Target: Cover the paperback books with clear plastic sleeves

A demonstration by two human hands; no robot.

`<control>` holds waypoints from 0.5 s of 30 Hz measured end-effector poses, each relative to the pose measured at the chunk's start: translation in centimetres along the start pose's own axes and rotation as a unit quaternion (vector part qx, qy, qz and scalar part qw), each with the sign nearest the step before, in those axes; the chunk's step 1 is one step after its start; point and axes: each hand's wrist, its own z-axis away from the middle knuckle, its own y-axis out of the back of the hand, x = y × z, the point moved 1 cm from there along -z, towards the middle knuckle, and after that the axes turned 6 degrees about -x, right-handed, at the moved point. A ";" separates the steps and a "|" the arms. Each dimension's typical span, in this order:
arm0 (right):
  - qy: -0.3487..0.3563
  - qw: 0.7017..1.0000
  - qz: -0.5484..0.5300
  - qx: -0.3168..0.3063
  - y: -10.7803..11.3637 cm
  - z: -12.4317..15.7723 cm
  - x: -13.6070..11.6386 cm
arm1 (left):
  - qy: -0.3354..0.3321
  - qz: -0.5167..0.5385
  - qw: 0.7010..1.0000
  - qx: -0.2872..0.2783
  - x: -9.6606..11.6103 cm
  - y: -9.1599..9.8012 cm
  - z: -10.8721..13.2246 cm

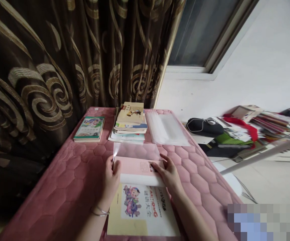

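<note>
A book (141,209) with a yellow and white cartoon cover lies on the pink quilted table (66,180) in front of me. A clear plastic cover sleeve (136,157) lies over its far end. My left hand (111,179) rests on the left edge of the sleeve, fingers curled on it. My right hand (167,172) presses on the sleeve's right side, fingers stretched forward and flat. A thin bracelet circles my left wrist.
A stack of books (130,122) stands at the table's far middle, a green book (89,129) to its left, a pile of clear sleeves (166,129) to its right. Dark patterned curtains (46,67) hang behind. Cluttered books and bags (235,134) lie to the right.
</note>
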 end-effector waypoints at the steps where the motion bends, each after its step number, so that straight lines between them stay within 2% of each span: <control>1: 0.001 1.000 0.002 -0.001 0.0 0.0 0.0 | -0.001 0.000 1.000 -0.001 0.0 0.0 0.0; 8: -0.030 0.997 -0.072 0.009 -0.1 0.2 -0.3 | 0.005 -0.004 1.000 0.022 0.0 0.0 0.2; 12: -0.046 0.989 -0.132 -0.038 -0.1 0.7 -1.2 | -0.032 -0.008 0.999 0.035 -0.3 -0.2 0.1; 15: -0.060 0.984 -0.157 -0.057 -0.1 1.1 -1.8 | -0.034 -0.015 0.999 0.039 -0.5 -0.2 0.1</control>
